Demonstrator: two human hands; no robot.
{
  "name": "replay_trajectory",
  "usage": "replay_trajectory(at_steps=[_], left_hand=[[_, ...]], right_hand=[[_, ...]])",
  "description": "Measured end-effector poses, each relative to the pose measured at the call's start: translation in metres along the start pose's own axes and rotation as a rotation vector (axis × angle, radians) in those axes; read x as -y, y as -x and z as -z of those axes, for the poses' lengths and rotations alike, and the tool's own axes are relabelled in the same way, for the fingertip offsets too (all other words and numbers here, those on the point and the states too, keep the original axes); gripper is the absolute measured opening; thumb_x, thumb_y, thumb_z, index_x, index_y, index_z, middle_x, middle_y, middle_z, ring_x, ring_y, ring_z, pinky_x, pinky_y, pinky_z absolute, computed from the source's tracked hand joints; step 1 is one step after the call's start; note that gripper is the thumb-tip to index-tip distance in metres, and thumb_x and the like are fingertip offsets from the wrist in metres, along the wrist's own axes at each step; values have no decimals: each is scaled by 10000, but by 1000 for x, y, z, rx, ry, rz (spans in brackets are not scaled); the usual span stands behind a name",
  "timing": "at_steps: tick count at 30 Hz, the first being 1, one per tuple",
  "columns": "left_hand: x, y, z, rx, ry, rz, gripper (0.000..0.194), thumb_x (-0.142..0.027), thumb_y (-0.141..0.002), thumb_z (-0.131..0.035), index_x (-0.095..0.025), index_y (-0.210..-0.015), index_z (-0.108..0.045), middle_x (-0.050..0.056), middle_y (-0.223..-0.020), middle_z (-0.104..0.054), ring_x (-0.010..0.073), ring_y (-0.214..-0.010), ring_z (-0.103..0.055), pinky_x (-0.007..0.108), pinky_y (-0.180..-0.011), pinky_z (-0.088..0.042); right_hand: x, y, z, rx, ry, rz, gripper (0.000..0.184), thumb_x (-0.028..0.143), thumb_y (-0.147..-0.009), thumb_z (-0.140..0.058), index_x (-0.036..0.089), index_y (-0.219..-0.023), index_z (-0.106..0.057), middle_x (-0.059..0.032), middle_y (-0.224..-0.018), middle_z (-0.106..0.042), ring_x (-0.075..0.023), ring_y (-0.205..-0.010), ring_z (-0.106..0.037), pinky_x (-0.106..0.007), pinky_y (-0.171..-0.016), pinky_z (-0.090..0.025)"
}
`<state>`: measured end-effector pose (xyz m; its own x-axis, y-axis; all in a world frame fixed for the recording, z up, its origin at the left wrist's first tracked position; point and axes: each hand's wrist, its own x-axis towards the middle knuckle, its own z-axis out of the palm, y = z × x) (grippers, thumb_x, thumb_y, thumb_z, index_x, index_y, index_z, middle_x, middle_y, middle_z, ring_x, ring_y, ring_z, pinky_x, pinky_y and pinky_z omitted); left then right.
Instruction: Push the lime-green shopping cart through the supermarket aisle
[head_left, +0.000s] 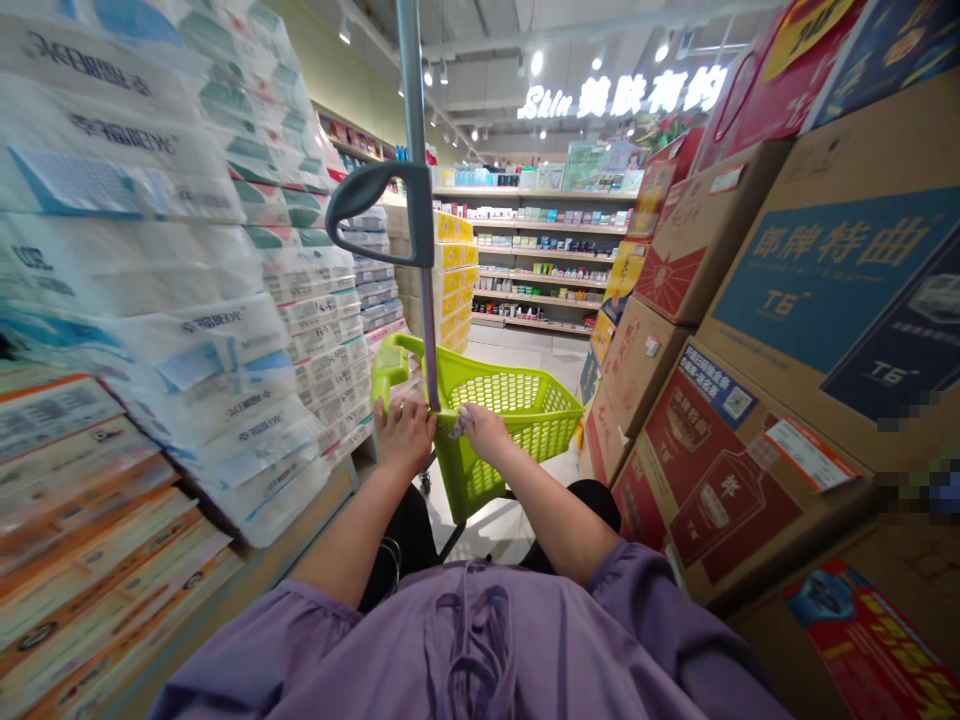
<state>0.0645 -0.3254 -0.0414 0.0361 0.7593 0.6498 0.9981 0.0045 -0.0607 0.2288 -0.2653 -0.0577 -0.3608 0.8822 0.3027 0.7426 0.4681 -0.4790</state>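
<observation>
Head view: left hand point(405, 436) curls over the near rim of the lime-green perforated plastic basket point(474, 468) directly ahead, apparently steadying it; right hand point(484, 432) pinches crumpled whitish tissue-like material point(460, 421) there

Stacked cartons point(832, 250) stand opposite plastic-wrapped packs point(150, 250).

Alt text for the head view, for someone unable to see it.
A person's left hand and right hand are at the near rim of a lime-green shopping basket by a grey pole, the right holding a small whitish item. Wrapped packs are stacked left, printed cartons right, shelves ahead.
</observation>
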Motion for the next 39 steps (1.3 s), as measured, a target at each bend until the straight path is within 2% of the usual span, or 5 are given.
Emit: replay_trajectory(at_steps=[21, 24, 28, 33, 39], left_hand=[[17, -7, -4, -39, 23, 33, 383, -422, -922, -402, -189, -1001, -695, 133, -1104, -646, 311, -1219, -471, 539, -1149, -157], [19, -13, -3, 16, 37, 44, 385, -421, -919, -398, -193, -1028, -688, 133, -1136, -643, 315, -1249, -450, 540, -1150, -151], [16, -22, -1, 105, 75, 52, 403, -421, -926, -374, -193, -1070, -674, 131, -1157, -645, 319, -1270, -432, 544, -1145, -144], [7, -26, -3, 151, 116, 45, 427, -440, -936, -348, -198, -1067, -675, 122, -1209, -625, 335, -1293, -396, 553, -1141, -118], [11, -30, -6, 175, 155, 51, 430, -436, -943, -337, -197, -1088, -664, 120, -1229, -613, 326, -1334, -345, 545, -1149, -78]], right_hand=[[13, 16, -15, -178, 34, 104, 301, 288, -939, -471, 182, -1204, -568, -110, -1132, -651, -227, -1067, -549, -350, -950, -392], [1, 8, -11, -86, -136, 132, 312, 249, -920, -500, 215, -1225, -559, -73, -1147, -656, -184, -1004, -588, -303, -902, -438], [-22, -1, 7, 142, -385, 72, 292, 215, -909, -498, 267, -1182, -586, 28, -866, -705, -103, -697, -616, -228, -741, -474], [-38, -6, 24, 251, -533, -93, 244, 276, -865, -577, 209, -1095, -621, 4, -798, -715, -85, -600, -577, -188, -601, -446], [-34, -9, 28, 319, -554, -100, 269, 252, -857, -600, 199, -1120, -617, -3, -823, -716, -63, -559, -536, -164, -539, -408]])
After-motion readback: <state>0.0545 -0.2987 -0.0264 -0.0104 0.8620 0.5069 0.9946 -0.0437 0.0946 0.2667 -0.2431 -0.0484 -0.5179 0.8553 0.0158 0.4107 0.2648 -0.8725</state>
